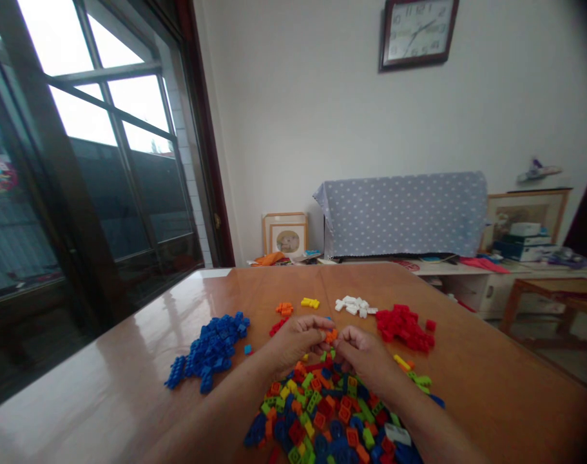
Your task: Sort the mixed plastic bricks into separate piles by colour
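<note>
Above the near part of the wooden table, my left hand (pixel 298 338) is closed on a small orange brick (pixel 331 336). Close on its right, my right hand (pixel 359 348) has its fingers drawn together at the brick's right side; whether they grip it too is hard to tell. Beneath both hands spreads a mixed pile of bricks (pixel 339 409) in several colours. A blue pile (pixel 213 345) lies to the left and a red pile (pixel 404 327) to the right. Beyond the hands are small groups of orange bricks (pixel 284 309), yellow bricks (pixel 310 302) and white bricks (pixel 355 305).
The wooden table (pixel 129 380) reaches toward a low white cabinet (pixel 491 290) along the wall. On the cabinet stands something under a dotted cloth (pixel 404 216). A wooden stool (pixel 554 287) is at the right, glass doors (pixel 124 148) at the left.
</note>
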`<state>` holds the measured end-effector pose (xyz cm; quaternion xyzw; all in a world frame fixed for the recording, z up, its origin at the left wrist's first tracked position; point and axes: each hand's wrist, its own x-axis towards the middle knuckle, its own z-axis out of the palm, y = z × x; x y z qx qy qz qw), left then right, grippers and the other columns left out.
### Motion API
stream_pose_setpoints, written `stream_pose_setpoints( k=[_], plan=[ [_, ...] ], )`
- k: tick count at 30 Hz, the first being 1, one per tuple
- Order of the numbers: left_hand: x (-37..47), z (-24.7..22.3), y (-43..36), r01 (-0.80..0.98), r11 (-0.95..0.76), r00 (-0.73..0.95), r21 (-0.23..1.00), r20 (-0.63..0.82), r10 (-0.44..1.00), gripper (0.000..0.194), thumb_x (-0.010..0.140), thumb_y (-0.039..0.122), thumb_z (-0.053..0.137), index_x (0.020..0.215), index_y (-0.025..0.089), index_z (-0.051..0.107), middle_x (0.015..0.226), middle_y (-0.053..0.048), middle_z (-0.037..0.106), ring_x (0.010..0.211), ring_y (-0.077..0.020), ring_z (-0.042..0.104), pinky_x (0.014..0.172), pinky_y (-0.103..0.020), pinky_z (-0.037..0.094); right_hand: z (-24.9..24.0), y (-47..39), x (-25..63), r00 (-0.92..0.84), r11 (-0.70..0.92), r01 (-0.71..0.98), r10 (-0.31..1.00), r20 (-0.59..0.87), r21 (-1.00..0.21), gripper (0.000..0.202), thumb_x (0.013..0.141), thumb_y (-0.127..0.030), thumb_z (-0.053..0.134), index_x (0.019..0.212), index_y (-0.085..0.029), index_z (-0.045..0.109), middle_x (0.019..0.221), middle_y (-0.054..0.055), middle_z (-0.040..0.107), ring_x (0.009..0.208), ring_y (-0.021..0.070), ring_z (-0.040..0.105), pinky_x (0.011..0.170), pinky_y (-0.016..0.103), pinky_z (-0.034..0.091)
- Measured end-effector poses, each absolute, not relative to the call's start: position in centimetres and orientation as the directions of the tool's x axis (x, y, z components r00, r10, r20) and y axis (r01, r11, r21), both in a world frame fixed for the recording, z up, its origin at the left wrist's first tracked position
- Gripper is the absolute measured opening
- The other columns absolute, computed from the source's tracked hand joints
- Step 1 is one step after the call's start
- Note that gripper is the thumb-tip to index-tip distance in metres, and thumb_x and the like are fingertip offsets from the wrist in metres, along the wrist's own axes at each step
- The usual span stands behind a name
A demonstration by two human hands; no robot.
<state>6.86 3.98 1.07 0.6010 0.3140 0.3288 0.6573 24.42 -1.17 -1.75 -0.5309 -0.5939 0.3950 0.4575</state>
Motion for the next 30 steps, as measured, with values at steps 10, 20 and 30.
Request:
stream_pose_setpoints(
  k=[10, 20, 30],
  plan=[
    [6.5, 0.2, 4.0, -0.073, 0.114, 0.593, 0.991, -0.049, 0.803, 0.037, 0.074, 0.027, 0.073, 0.107, 0.011, 0.069, 0.082, -0.007, 0.069, 0.072, -0.0118, 0.062, 0.072, -0.025, 0.046, -2.4, -0.9, 24.3, -0.041, 0.118, 0.239, 0.993, 0.112, -0.964, 0.032, 0.084, -0.053, 0.058, 0.076, -0.022, 0.052, 0.066, -0.002, 0.062, 0.057, 0.0132, 0.055, 0.052, 0.023, 0.043],
    [5.8, 0.0, 3.9, -0.057, 0.143, 0.573, 0.988, -0.085, 0.815, 0.045, 0.070, 0.028, 0.079, 0.110, 0.011, 0.066, 0.076, -0.004, 0.069, 0.064, -0.0110, 0.062, 0.067, -0.025, 0.046, -2.4, -0.9, 24.0, -0.048, 0.124, 0.290, 0.992, 0.115, -0.949, 0.029, 0.083, -0.049, 0.058, 0.075, -0.023, 0.050, 0.066, -0.002, 0.062, 0.057, 0.0136, 0.055, 0.053, 0.024, 0.043],
    [5.7, -0.2, 3.9, -0.089, 0.154, 0.601, 0.984, -0.070, 0.796, 0.042, 0.070, 0.030, 0.079, 0.106, 0.010, 0.068, 0.078, -0.005, 0.068, 0.064, -0.0095, 0.059, 0.068, -0.024, 0.045, -2.9, -0.8, 23.9, -0.089, 0.181, 0.265, 0.983, 0.163, -0.947, 0.028, 0.084, -0.046, 0.061, 0.075, -0.022, 0.049, 0.063, -0.004, 0.057, 0.057, 0.0129, 0.052, 0.052, 0.023, 0.041]
  ],
)
